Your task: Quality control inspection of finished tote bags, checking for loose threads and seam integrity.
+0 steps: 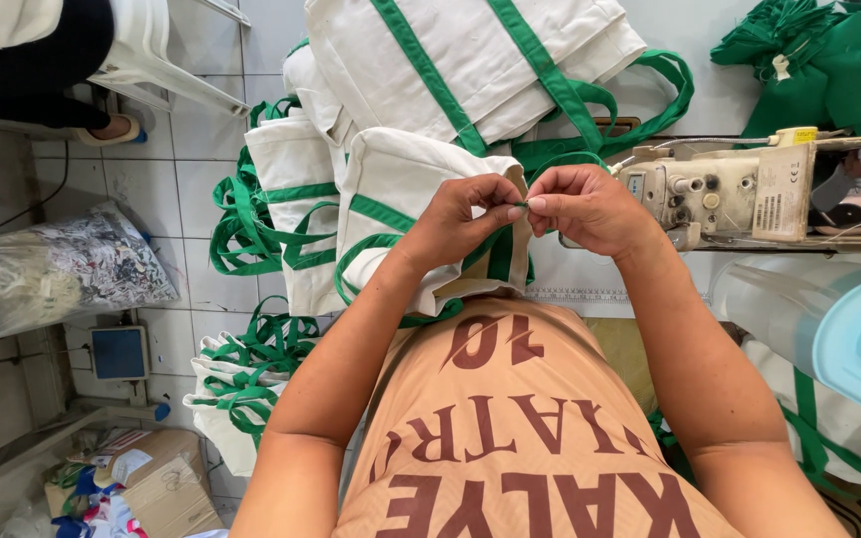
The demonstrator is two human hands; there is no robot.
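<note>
orange shirt (510, 438) nearest; left hand (460, 224), right hand (585, 204) grip pinching green strap (500, 249) of cream bag (401, 199).

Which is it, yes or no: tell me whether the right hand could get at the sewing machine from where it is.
Probably yes. The right hand is pinching a bit of green strap with the left hand, and the sewing machine sits just beside it to the right. Nothing shows between them, though the hand would first have to let go.
</note>
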